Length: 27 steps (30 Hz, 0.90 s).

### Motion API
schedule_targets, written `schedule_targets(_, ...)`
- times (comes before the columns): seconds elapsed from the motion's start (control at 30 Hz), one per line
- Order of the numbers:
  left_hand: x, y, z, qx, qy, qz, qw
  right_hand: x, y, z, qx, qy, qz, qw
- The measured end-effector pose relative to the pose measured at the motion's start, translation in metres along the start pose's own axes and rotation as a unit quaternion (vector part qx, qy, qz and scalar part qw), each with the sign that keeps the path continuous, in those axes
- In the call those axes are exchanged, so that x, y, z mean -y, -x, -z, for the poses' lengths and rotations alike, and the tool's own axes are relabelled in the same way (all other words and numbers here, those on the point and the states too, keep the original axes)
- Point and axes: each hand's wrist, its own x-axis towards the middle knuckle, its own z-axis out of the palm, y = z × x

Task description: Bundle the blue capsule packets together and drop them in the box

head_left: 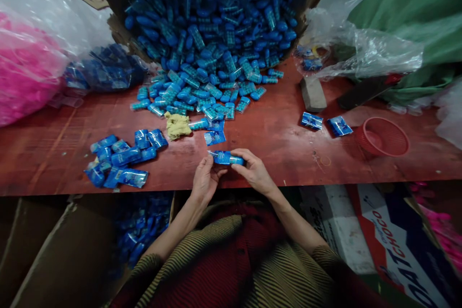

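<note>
My left hand [206, 178] pinches the left end of a blue printed plastic sleeve [221, 157]. My right hand [254, 171] grips a small blue bottle [237, 160] between thumb and fingers. The bottle sits partly inside the sleeve, with its right end sticking out. Just beyond my hands, flat blue sleeves [215, 138] lie on the red table [274, 154]. Next to them are another small bottle with blue balls in it [198, 124] and a crumpled yellow cloth [177, 125].
A cardboard box [116, 24] spills many blue bottles [202, 77] onto the table. Wrapped bottles [124, 156] form a pile at left. To the right are two blue packs [340, 126], a grey block [313, 94] and a red basket [383, 136]. Pink items in plastic [27, 67] stand far left.
</note>
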Motion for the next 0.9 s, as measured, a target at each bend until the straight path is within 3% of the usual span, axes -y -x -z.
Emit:
schedule_targets(0.1, 0.001, 0.0, -0.002, 0.005, 0.009, 0.018, 1.0, -0.01, 0.005, -0.014, -0.024, 0.096, 0.062, 0.993)
schedule_targets(0.2, 0.0, -0.001, -0.002, -0.007, 0.02, 0.04, 0.999, -0.013, 0.01, -0.021, -0.004, 0.129, 0.078, 0.989)
schedule_targets(0.3, -0.006, -0.003, -0.002, -0.03, 0.023, 0.075, 0.996, -0.009, 0.01, -0.019, 0.038, 0.069, 0.062, 0.995)
schedule_targets(0.37, -0.01, -0.004, -0.003, -0.027, 0.019, 0.107, 0.994, -0.006, 0.007, -0.014, 0.056, -0.019, 0.015, 0.998)
schedule_targets(0.47, -0.016, -0.005, -0.003, 0.012, 0.008, 0.147, 0.989, -0.006, 0.001, -0.006, 0.078, -0.157, -0.084, 0.981)
schedule_targets(0.53, -0.018, -0.006, -0.001, 0.043, 0.002, 0.157, 0.987, -0.008, -0.002, -0.003, 0.081, -0.199, -0.114, 0.97)
schedule_targets(0.67, -0.021, -0.006, 0.002, 0.088, -0.012, 0.163, 0.983, -0.009, -0.004, 0.002, 0.092, -0.165, -0.084, 0.978)
schedule_targets(0.9, -0.022, -0.006, 0.001, 0.131, -0.03, 0.177, 0.975, -0.003, -0.006, 0.01, 0.205, -0.197, -0.045, 0.958)
